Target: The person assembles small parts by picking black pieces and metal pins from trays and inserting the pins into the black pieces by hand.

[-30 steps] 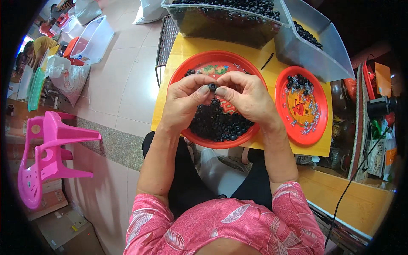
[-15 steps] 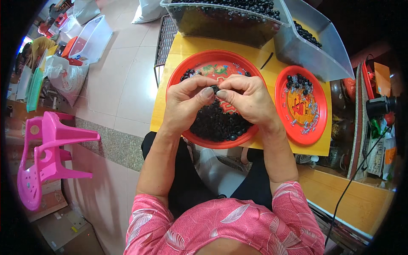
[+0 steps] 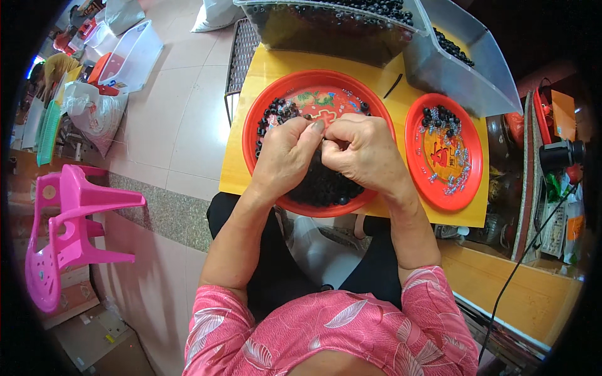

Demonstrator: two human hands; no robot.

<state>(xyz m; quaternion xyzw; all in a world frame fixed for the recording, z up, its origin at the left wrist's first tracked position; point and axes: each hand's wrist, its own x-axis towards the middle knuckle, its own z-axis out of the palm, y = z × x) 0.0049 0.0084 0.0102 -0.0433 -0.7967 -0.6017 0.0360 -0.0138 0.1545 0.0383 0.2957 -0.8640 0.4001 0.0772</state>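
Over the larger red tray (image 3: 316,78) of black pieces (image 3: 323,189), left hand (image 3: 282,156) and right hand (image 3: 364,151) meet (either grip's state cannot be told), apparently working one piece, precision called for next.

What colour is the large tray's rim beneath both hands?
The large tray's rim is red; the head view shows it best.

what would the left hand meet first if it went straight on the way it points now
Probably the right hand, its curled fingers close against the left hand; whether they touch is hard to tell.
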